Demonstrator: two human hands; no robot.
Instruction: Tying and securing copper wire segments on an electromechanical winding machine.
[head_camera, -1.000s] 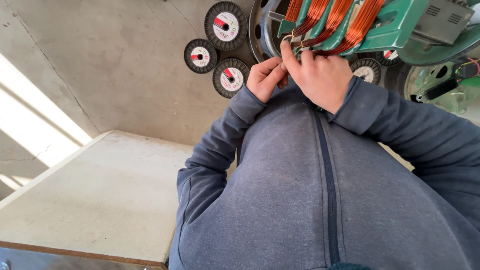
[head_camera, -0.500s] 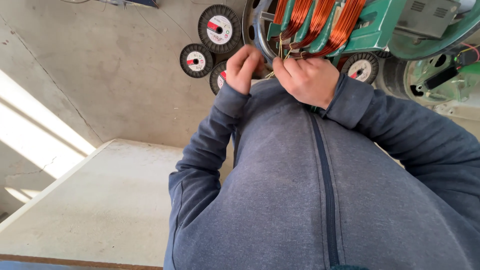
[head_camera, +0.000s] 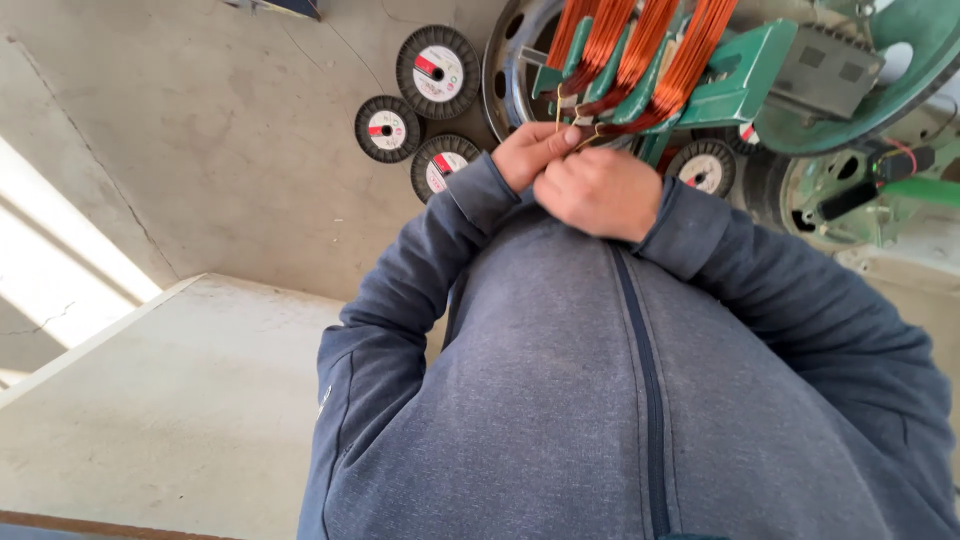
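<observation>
Two hands meet just above the middle of the frame, close against the person's grey-blue zipped hoodie (head_camera: 620, 400). The left hand (head_camera: 532, 155) has its fingertips (head_camera: 572, 135) pressed together, seemingly pinching the thin loose ends of copper wire (head_camera: 560, 105); the right hand (head_camera: 603, 192) lies touching it on the lower right, fingers curled under, and whether they grip anything cannot be told. From the fingers the wire leads straight up the frame into the orange copper coil bundles (head_camera: 640, 45), whose long axis runs up and slightly right across the green winding former (head_camera: 740, 75). The left hand is the nearer to the wire ends. To the right stands more green machine housing (head_camera: 880, 60), so room is tight there. To the left, three black wire spools (head_camera: 438, 70) lie on the concrete floor (head_camera: 200, 150), with open floor beyond them. At lower left a pale slab edge (head_camera: 150, 400) sits well apart from the hands.
</observation>
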